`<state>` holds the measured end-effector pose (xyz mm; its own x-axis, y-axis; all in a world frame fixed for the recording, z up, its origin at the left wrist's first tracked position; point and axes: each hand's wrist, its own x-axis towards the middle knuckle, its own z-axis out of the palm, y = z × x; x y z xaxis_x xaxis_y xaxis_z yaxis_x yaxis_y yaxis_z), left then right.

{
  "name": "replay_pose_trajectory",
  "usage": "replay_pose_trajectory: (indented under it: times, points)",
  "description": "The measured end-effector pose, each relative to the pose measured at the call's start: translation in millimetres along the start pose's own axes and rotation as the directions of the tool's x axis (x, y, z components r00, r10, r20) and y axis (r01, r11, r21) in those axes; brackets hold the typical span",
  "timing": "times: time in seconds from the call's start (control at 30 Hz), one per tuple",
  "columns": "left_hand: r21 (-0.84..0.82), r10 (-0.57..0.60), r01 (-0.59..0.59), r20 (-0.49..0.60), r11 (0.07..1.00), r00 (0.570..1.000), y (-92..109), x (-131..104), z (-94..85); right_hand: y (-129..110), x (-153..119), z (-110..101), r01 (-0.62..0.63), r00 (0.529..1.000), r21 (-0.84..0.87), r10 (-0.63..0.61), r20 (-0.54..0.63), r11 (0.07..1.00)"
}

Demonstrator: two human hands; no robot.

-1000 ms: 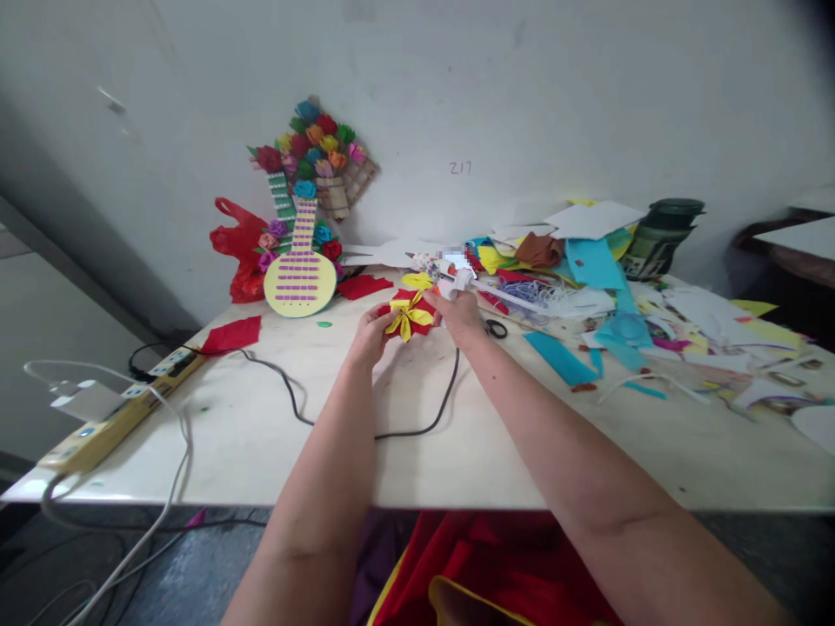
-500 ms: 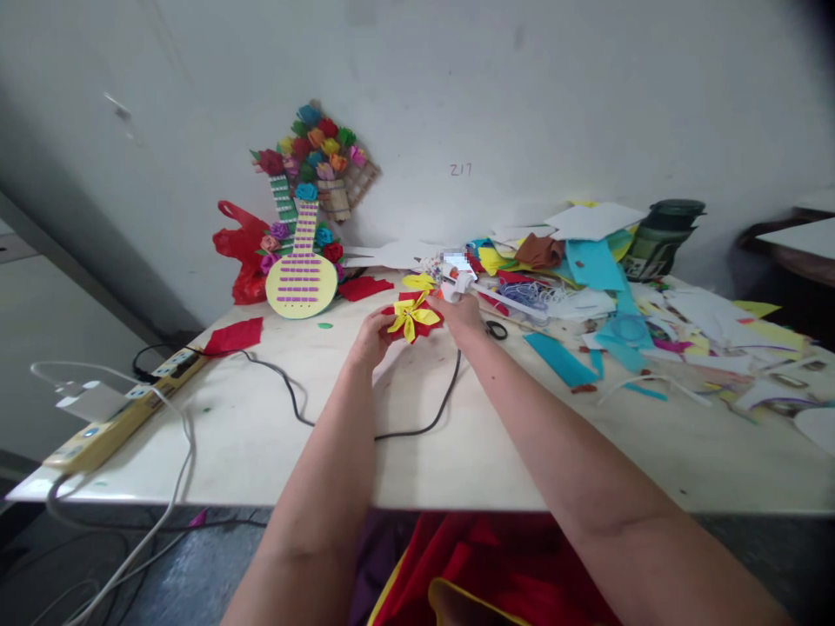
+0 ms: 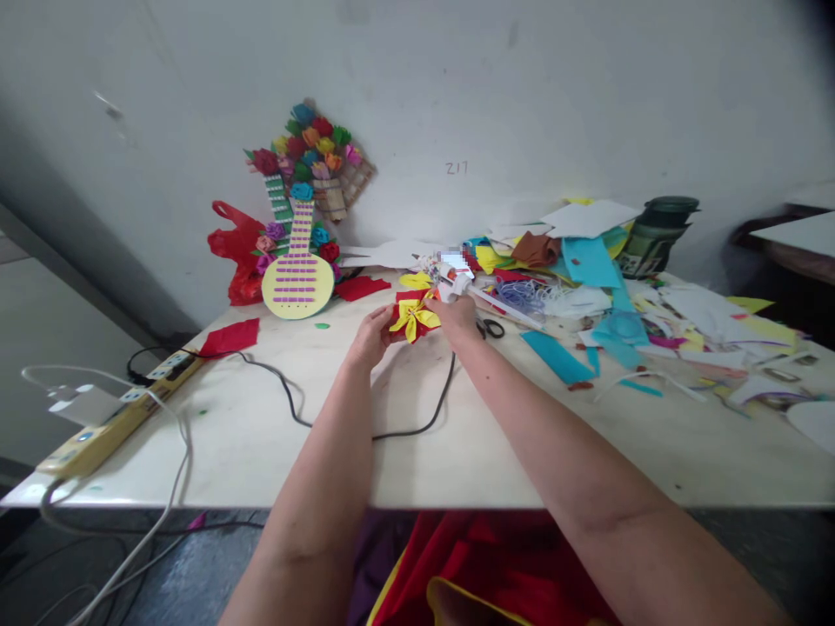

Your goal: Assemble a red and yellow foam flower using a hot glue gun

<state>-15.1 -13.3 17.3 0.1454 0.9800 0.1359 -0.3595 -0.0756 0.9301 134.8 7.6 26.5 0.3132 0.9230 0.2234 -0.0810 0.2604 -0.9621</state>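
A flower of yellow petals on red petals (image 3: 413, 320) is held above the table, its face toward me. My left hand (image 3: 374, 336) is closed on its left edge, thumb and fingers gripping the red part. My right hand (image 3: 459, 316) is closed at the flower's right side, fingertips close to the petals. It appears to grip a white hot glue gun (image 3: 462, 283), whose handle is hidden by the hand. A long white glue stick (image 3: 505, 306) juts out behind the gun. A black cord (image 3: 417, 431) runs up to the right wrist.
Scissors (image 3: 494, 329) lie beside my right wrist. Blue strips (image 3: 557, 357), paper scraps and a green bottle (image 3: 658, 236) occupy the right. At left are a yellow guitar-shaped craft (image 3: 298, 285), red fabric-like pieces (image 3: 230, 338) and a power strip (image 3: 121, 417) with cables.
The view has shifted slightly. My right hand has moved a little lower and now covers more of the flower's right side. My left hand keeps its hold on the flower.
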Motion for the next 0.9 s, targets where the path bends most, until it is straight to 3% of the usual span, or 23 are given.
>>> replay_pose_trajectory:
  times: [0.2, 0.47, 0.9]
  points:
    - [0.035, -0.076, 0.079, -0.075, 0.996, 0.994, -1.1, 1.5, -0.4, 1.8, 2.5, 1.1, 0.097, 0.994, 0.050, -0.094, -0.060, 0.994]
    - [0.046, -0.045, 0.049, -0.087, 0.998, 0.995, -4.4, 1.2, 1.1, 3.2, 3.5, 0.7, 0.073, 0.991, -0.058, -0.079, -0.105, 0.996]
    - [0.032, 0.006, -0.002, -0.124, 0.999, 0.992, -3.4, -0.1, 4.3, 5.0, 1.0, -0.6, 0.078, 0.994, -0.075, -0.083, -0.070, 0.994]
